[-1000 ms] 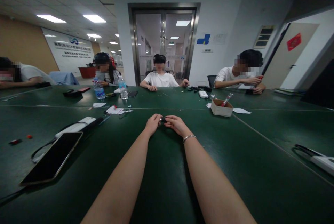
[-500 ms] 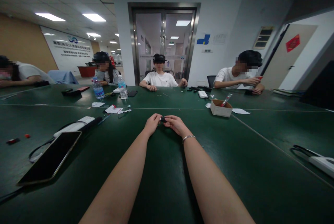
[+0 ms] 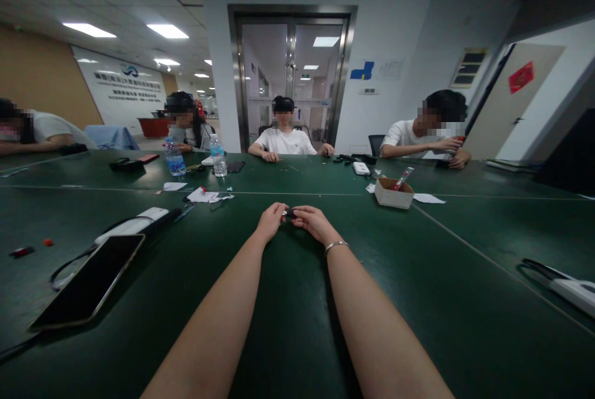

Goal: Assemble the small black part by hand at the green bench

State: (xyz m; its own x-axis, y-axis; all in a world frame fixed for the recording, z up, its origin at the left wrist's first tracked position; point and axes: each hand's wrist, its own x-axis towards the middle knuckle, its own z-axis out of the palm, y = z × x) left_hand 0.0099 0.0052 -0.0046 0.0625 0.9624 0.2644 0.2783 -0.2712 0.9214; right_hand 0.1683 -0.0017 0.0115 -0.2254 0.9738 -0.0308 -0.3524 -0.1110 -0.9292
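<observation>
Straight ahead of me, both arms reach out over the green table (image 3: 288, 300). A small black object with a shiny, metal-looking end (image 3: 290, 213) is pinched between my hands; its exact kind is too small to make out. My left hand (image 3: 271, 222) is closed at the shiny end, on the left. My right hand (image 3: 314, 223) is closed on the black end, with thumb and fingers pressed together and a bracelet (image 3: 335, 246) on the wrist. The fingers partly hide the object.
A phone (image 3: 90, 281) lies at the left beside a white power strip (image 3: 132, 225) with cables. Ahead right stands a small cardboard box (image 3: 394, 194). Paper scraps (image 3: 203, 195) and two water bottles (image 3: 218, 157) are ahead left. Several people sit across the table.
A shiny end of the small black object now shows more clearly beside my left fingertips. Both hands have stayed almost in place.
</observation>
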